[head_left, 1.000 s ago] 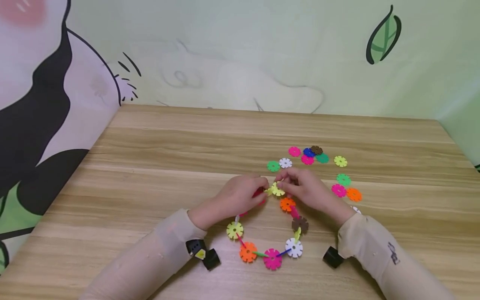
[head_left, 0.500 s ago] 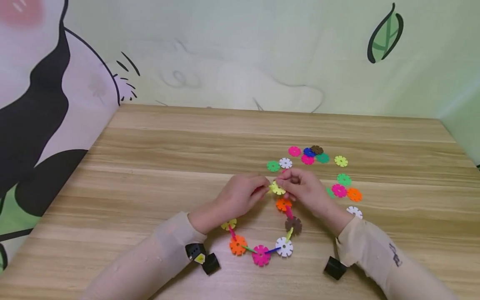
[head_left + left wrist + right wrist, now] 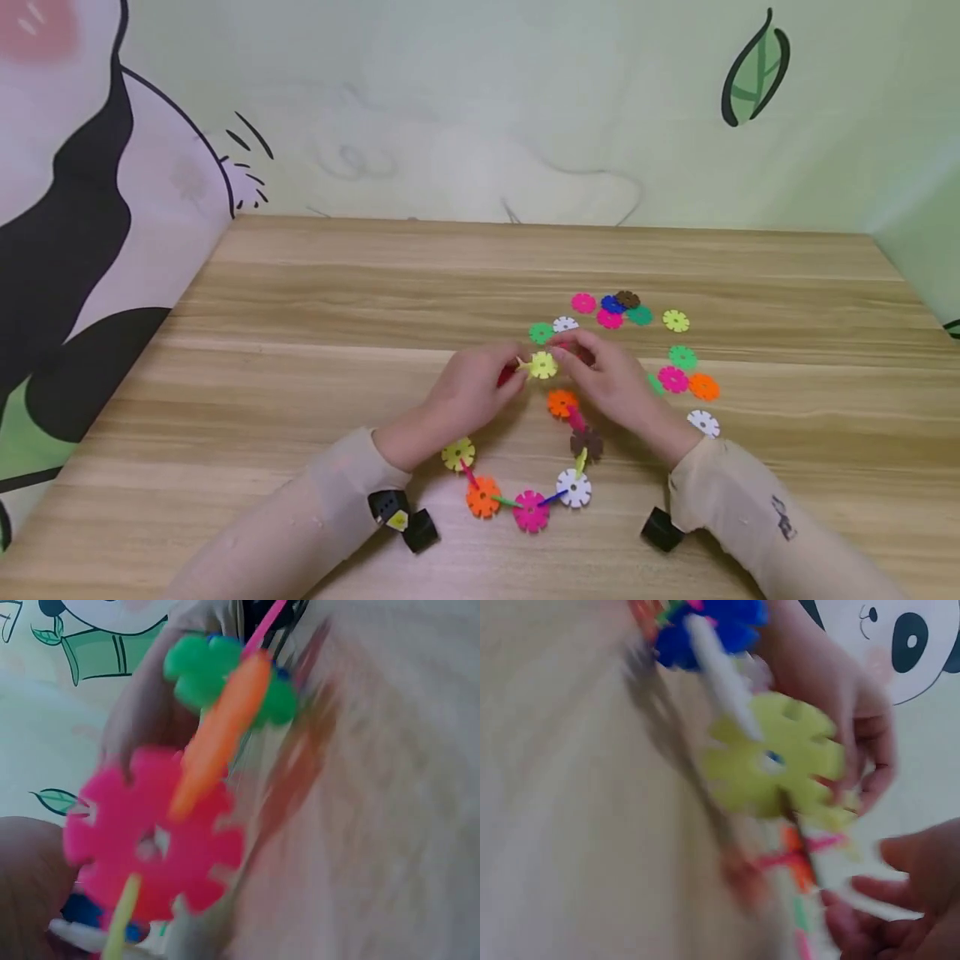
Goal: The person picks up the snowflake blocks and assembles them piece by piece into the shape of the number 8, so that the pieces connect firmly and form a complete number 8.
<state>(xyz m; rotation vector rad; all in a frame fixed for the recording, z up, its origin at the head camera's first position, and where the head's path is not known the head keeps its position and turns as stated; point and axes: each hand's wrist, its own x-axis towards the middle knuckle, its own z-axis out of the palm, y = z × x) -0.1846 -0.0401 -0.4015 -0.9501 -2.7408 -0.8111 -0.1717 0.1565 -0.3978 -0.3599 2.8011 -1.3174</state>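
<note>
My left hand pinches one end of a chain of slotted plastic discs, just left of a bright yellow disc in the head view. My right hand is close beside that disc; in the right wrist view its fingers are spread with nothing between them. Orange, white and pink discs form part of the chain, which curves below the hands. A larger-looking pink disc hangs in the left wrist view. My left fingers hide part of the chain.
Loose discs lie beyond and right of the hands, among them a green one, an orange one and a white one. The wooden table meets a painted wall at the back.
The right fingers have come away from the yellow disc, which they pinched before. The chain's lower part has shifted left overall, while the left hand keeps its hold.
</note>
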